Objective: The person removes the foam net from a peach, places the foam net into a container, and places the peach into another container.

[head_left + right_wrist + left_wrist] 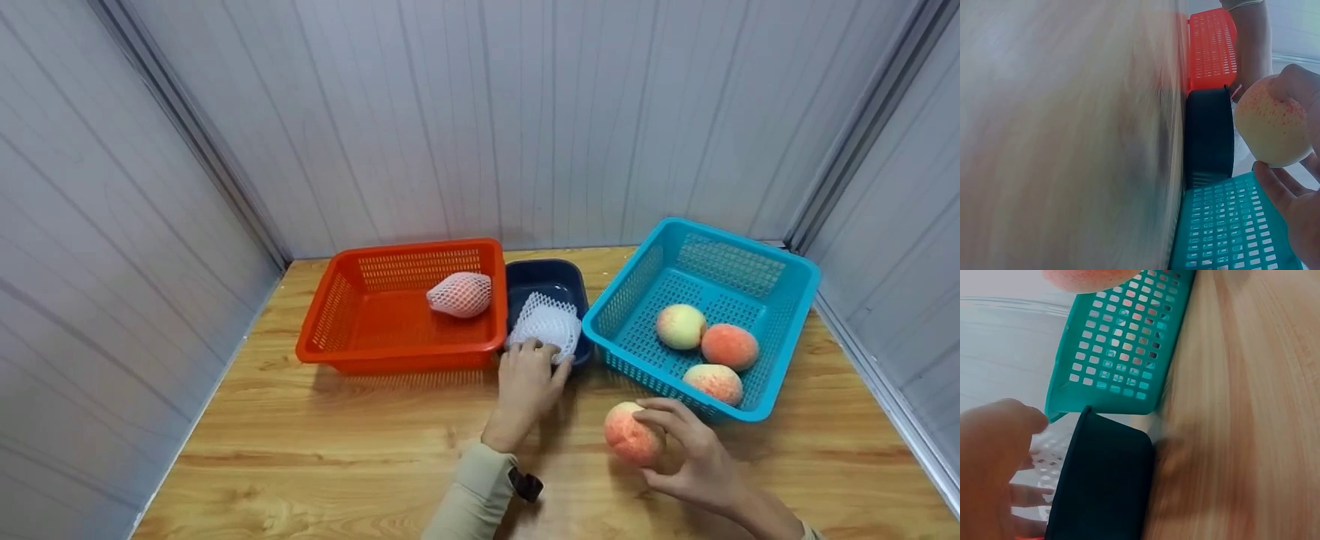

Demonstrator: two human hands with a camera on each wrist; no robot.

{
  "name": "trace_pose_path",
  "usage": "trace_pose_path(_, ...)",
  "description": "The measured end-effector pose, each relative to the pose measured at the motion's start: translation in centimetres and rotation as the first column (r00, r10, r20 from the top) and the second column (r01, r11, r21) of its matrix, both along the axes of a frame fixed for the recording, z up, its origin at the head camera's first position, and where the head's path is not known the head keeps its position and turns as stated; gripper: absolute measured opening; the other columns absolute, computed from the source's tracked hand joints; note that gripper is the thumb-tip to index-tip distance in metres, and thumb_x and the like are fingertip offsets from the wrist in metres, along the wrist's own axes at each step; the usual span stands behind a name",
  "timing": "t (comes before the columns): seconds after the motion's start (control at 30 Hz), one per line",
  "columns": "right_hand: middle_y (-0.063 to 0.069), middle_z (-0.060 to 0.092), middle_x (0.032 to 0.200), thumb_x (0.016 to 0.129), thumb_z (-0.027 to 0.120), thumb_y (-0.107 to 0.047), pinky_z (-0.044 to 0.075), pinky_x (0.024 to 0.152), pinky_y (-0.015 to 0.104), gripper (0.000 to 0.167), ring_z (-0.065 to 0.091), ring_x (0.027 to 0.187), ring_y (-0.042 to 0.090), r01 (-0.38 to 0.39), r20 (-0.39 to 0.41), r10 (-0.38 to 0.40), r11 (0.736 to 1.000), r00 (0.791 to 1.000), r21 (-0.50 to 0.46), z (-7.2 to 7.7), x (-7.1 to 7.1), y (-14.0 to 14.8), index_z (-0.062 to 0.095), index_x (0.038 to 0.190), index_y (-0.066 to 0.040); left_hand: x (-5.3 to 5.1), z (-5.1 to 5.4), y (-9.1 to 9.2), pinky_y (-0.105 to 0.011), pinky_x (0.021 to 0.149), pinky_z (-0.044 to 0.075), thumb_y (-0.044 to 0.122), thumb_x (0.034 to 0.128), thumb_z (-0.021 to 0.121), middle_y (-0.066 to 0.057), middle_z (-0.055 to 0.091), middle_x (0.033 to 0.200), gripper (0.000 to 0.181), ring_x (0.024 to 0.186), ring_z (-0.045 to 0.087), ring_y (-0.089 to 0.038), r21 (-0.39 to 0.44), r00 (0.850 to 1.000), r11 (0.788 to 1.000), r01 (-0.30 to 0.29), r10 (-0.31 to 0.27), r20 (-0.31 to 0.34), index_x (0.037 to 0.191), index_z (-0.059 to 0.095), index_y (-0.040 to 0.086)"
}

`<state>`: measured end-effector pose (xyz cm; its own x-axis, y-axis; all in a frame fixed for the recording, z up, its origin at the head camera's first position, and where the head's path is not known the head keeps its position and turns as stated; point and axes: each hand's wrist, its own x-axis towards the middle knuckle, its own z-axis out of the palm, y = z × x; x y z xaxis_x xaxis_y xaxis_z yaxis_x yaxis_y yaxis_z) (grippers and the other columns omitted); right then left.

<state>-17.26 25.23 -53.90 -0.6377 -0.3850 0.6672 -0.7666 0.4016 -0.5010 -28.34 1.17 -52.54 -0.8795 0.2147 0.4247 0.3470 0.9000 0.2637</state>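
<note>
My left hand (529, 379) reaches over the near rim of a dark blue tray (546, 271), its fingertips at the white foam net sleeves (546, 330) lying there. In the left wrist view, the left thumb (1013, 419) stands apart from the fingers, with white netting behind them. My right hand (694, 457) holds a peach (628, 435) between thumb and fingers, above the wooden table just in front of the blue basket. The right wrist view shows the same peach (1272, 126) from its pale side.
On the left, an orange basket (405, 360) contains one peach in a foam net (461, 294). To the right, a light blue basket (799, 322) holds three bare peaches (729, 346). The dark tray sits between them. Panelled walls (465, 127) enclose the wooden table (337, 457).
</note>
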Motion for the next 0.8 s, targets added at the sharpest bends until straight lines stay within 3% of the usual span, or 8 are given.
trace_pose_path(0.13,0.012,0.054,0.128,0.05,0.09,-0.002,0.041,0.093,0.015,0.082,0.053,0.114,0.021,-0.001,-0.009,0.001,1.0,1.0,-0.002,-0.1,0.1,0.1,0.06,0.125,-0.008,-0.4,0.1,0.2,-0.037,0.076,0.044,0.039,0.0866,0.07,-0.009,0.058,0.104,0.029,0.094,0.051,-0.027,0.011,0.991,1.0,-0.029,0.03,-0.13,0.101,0.07,0.014)
trace_pose_path(0.2,0.013,0.055,0.127,0.049,0.09,-0.001,0.042,0.093,0.015,0.082,0.053,0.113,0.022,-0.005,-0.023,0.005,1.0,1.0,-0.008,-0.1,0.1,0.1,0.06,0.125,-0.006,-0.7,0.2,0.2,-0.041,0.084,0.043,0.034,0.0823,0.074,-0.013,0.057,0.117,0.035,0.108,0.05,-0.032,-0.001,0.981,1.0,-0.015,0.014,-0.194,0.111,0.067,0.015)
trace_pose_path(0.3,0.016,0.055,0.125,0.047,0.09,0.0,0.042,0.091,0.015,0.082,0.054,0.112,0.023,-0.008,-0.042,0.008,1.0,0.999,-0.018,-0.3,0.3,0.1,0.06,0.123,-0.004,-0.9,0.3,0.2,-0.049,0.093,0.04,0.03,0.0783,0.077,-0.015,0.055,0.129,0.047,0.122,0.045,-0.041,-0.071,0.975,0.997,0.015,-0.03,-0.219,0.121,0.064,0.018)
trace_pose_path(0.37,0.015,0.055,0.125,0.047,0.09,-0.001,0.042,0.091,0.015,0.082,0.054,0.112,0.023,-0.005,-0.044,0.004,1.0,0.999,-0.02,-0.2,0.3,0.2,0.061,0.123,-0.004,-1.2,0.5,0.2,-0.048,0.09,0.044,0.027,0.0768,0.078,-0.014,0.06,0.121,0.043,0.113,0.052,-0.04,-0.111,0.974,0.994,0.024,-0.048,-0.22,0.117,0.067,0.016)
trace_pose_path(0.5,0.014,0.055,0.127,0.049,0.089,-0.001,0.043,0.089,0.015,0.081,0.054,0.112,0.02,0.002,-0.027,-0.002,1.0,1.0,-0.018,-0.2,0.5,0.3,0.06,0.124,-0.006,-1.6,0.8,0.2,-0.038,0.066,0.05,0.015,0.075,0.076,-0.009,0.066,0.085,0.016,0.076,0.061,-0.029,-0.14,0.959,0.99,0.009,-0.049,-0.279,0.09,0.072,0.01)
trace_pose_path(0.6,0.014,0.055,0.127,0.049,0.09,-0.001,0.045,0.086,0.014,0.082,0.054,0.112,0.019,0.006,-0.022,-0.006,1.0,1.0,-0.013,-0.3,0.8,0.3,0.06,0.125,-0.006,-2.0,0.8,0.2,-0.036,0.059,0.05,0.009,0.0743,0.073,-0.007,0.066,0.077,0.009,0.067,0.061,-0.027,-0.094,0.93,0.996,0.002,-0.036,-0.365,0.083,0.072,0.008)
trace_pose_path(0.8,0.02,0.056,0.123,0.041,0.089,0.004,0.046,0.082,0.014,0.086,0.054,0.11,0.021,0.014,-0.063,-0.016,1.0,0.998,-0.025,-0.3,0.9,0.2,0.061,0.122,-0.002,-2.9,1.5,0.0,-0.034,0.07,0.055,0.007,0.0731,0.074,-0.008,0.07,0.089,0.021,0.077,0.065,-0.025,0.039,0.839,0.998,0.052,-0.022,-0.544,0.094,0.074,0.006)
